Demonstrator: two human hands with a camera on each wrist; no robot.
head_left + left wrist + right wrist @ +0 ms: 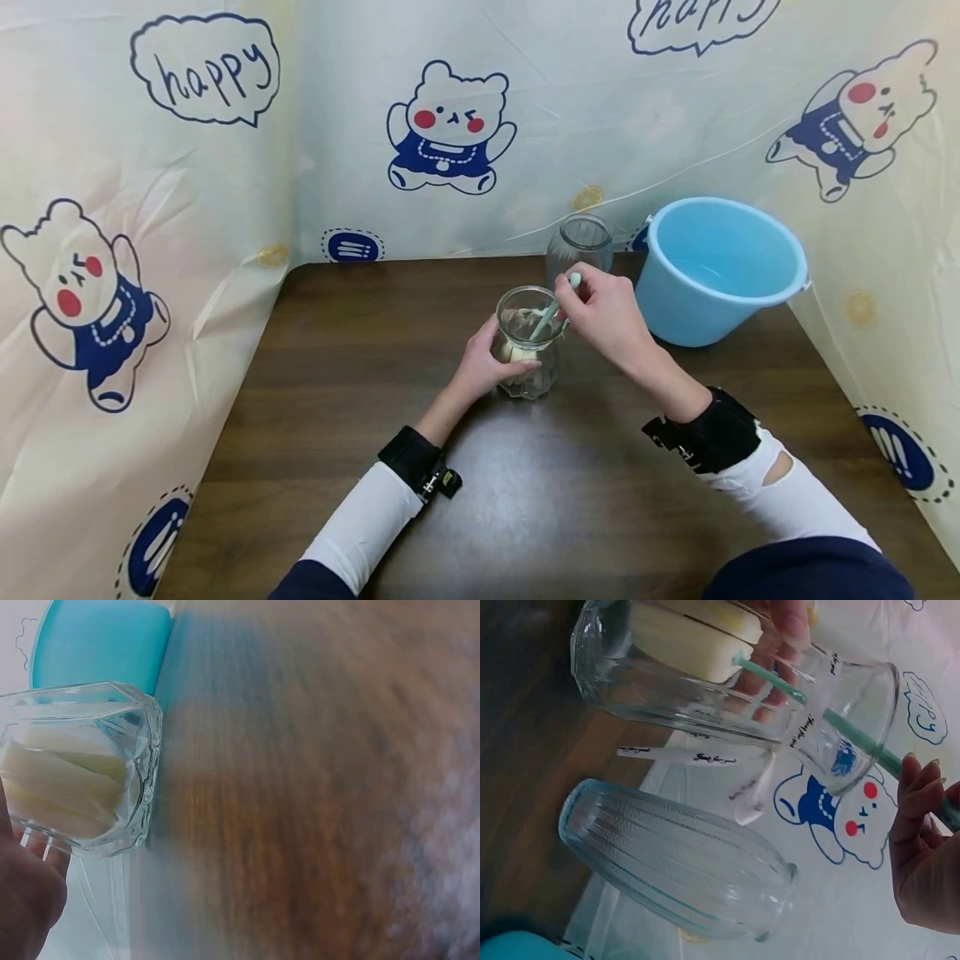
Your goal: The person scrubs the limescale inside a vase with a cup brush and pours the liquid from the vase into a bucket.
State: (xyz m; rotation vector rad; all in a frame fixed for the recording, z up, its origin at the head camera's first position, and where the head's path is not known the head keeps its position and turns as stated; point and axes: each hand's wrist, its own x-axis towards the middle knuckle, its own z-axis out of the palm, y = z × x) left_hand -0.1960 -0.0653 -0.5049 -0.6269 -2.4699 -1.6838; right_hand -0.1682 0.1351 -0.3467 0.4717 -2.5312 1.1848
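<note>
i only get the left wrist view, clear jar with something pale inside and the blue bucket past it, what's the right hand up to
Observer: The right hand pinches the upper end of a green rod that slants down into the mouth of the jar.
Operator: ok and is that the only jar out there
Observer: No, the head and right wrist views show a second glass jar standing farther back, near the blue bucket.

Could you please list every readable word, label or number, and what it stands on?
"happy": the upper-left speech bubble on the wall sheet.
"happy", its top cut off: the right-hand bubble.
Too small to read: print on the ribbon at the neck of the jar.
Unclear: white marks in the blue ovals.
</note>
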